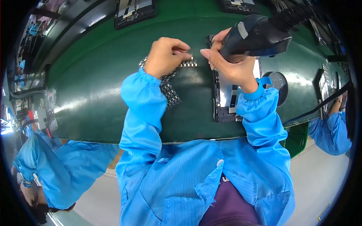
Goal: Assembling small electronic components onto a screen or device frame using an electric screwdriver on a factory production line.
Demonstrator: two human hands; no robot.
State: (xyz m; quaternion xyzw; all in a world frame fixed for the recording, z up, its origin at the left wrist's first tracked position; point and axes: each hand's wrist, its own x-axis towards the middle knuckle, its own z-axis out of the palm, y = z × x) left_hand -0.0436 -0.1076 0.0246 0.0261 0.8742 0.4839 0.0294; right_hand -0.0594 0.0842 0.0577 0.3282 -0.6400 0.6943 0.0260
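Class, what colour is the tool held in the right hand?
Black, with a coiled black cable; the tool in the right hand shows best in the head view.

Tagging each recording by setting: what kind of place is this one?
Most likely an electronics assembly line. A green conveyor belt carries open device frames, the right hand holds a dark electric screwdriver, the left hand picks at a small-parts strip, and neighbouring workers wear blue smocks.

I count two hands at work: the left hand (164,55) and the right hand (230,64). One dark electric screwdriver (260,34). One open device chassis (226,94) lies on the green desk (94,94) before me, and two more dark trays (134,11) sit at the far edge. One strip of small parts (169,92). One round mesh dish (277,83). Two co-workers in blue, one on each side.
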